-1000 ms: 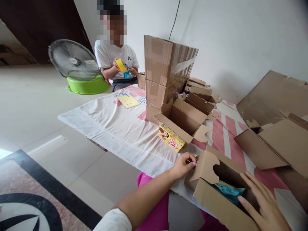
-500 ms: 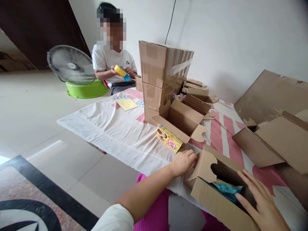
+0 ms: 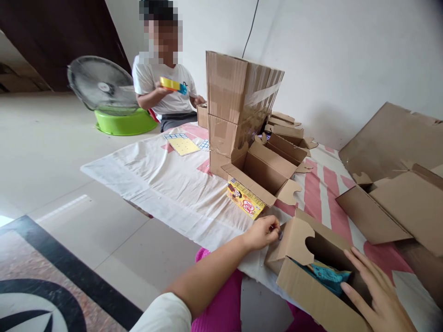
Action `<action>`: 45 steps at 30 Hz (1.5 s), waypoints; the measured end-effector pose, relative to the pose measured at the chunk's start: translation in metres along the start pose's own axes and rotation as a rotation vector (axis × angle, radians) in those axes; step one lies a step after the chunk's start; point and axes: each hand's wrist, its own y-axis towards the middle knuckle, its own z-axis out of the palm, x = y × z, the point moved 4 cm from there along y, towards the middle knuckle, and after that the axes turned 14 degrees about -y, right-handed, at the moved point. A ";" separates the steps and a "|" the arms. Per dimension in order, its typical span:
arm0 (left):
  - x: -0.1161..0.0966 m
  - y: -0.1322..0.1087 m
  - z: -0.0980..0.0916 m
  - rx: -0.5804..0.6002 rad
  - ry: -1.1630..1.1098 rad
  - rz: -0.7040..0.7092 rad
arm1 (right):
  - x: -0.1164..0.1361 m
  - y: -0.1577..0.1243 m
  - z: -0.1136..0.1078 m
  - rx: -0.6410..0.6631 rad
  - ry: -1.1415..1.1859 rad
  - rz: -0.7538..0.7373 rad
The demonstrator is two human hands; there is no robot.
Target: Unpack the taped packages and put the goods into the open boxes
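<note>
An open brown cardboard box (image 3: 321, 299) sits at the table's near edge, with a shiny blue packet (image 3: 332, 276) inside it. My left hand (image 3: 262, 232) is beside the box's left end, its fingers curled together. At those fingertips shows a small greyish bit, too small to name. My right hand (image 3: 375, 286) lies over the box's right part with fingers spread along the far wall and the thumb over the opening. A yellow printed carton (image 3: 245, 201) stands just beyond my left hand, against another open cardboard box (image 3: 265, 173).
Stacked taped cartons (image 3: 226, 92) rise mid-table, with more open boxes (image 3: 287, 147) behind. Large cardboard pieces (image 3: 398, 198) are at right. Across the table, a person (image 3: 166, 97) holds a yellow and blue object (image 3: 173, 85). A fan (image 3: 104, 86) stands at left.
My left hand's fingers have drawn slightly back from the box's end, and the small bit now shows. The other person has raised the yellow and blue object and lowered the other hand.
</note>
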 end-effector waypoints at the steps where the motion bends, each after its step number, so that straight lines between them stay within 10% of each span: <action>1: 0.001 0.000 -0.001 -0.005 -0.025 -0.009 | 0.000 0.000 0.000 0.001 0.000 0.000; 16: -0.003 -0.001 0.001 -0.052 -0.193 0.067 | 0.005 0.000 -0.003 -0.030 0.005 0.017; 25: -0.038 -0.045 -0.017 -0.246 -0.422 0.087 | 0.006 0.001 0.000 -0.039 -0.012 0.023; 29: -0.074 -0.064 -0.025 -0.301 -0.415 0.151 | 0.019 0.002 -0.024 -0.243 -0.060 0.024; 32: -0.120 -0.079 -0.016 -0.213 -0.162 0.335 | 0.049 -0.011 -0.067 -0.472 -0.032 0.043; 36: -0.162 -0.091 0.016 0.003 0.109 0.594 | 0.110 -0.028 -0.096 -0.355 0.343 -0.249; 45: -0.148 -0.083 0.067 0.203 0.153 0.712 | 0.126 -0.042 -0.083 -0.359 0.566 -0.180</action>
